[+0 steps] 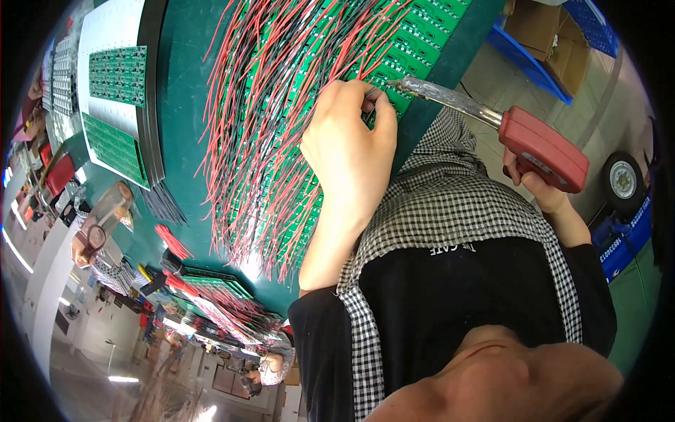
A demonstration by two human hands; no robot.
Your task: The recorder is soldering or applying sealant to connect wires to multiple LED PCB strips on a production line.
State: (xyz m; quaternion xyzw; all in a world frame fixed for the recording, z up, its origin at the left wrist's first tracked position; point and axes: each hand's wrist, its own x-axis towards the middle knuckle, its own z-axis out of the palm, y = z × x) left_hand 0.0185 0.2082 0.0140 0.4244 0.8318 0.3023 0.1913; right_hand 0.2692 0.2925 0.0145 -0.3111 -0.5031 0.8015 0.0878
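Note:
My left hand point(348, 137) reaches over the green circuit boards point(415, 53), thumb and fingertips pinched together on a thin dark wire at the boards' edge. In my right hand point(538, 184) is a red-handled soldering gun point(545, 149). Its metal barrel points left, and the tip sits just to the right of my left fingertips. Whether the tip touches a board or the wire is too small to tell. A dense layer of red and black wires point(271, 133) lies across the boards, hiding much of them.
The boards rest on a dark green tabletop point(186, 53). To the left, more board panels point(118, 76) lie on a white sheet. Loose black wires point(165, 202) and red wires point(172, 241) lie nearby. A cardboard box point(545, 32) and a wheel point(624, 179) stand at the right.

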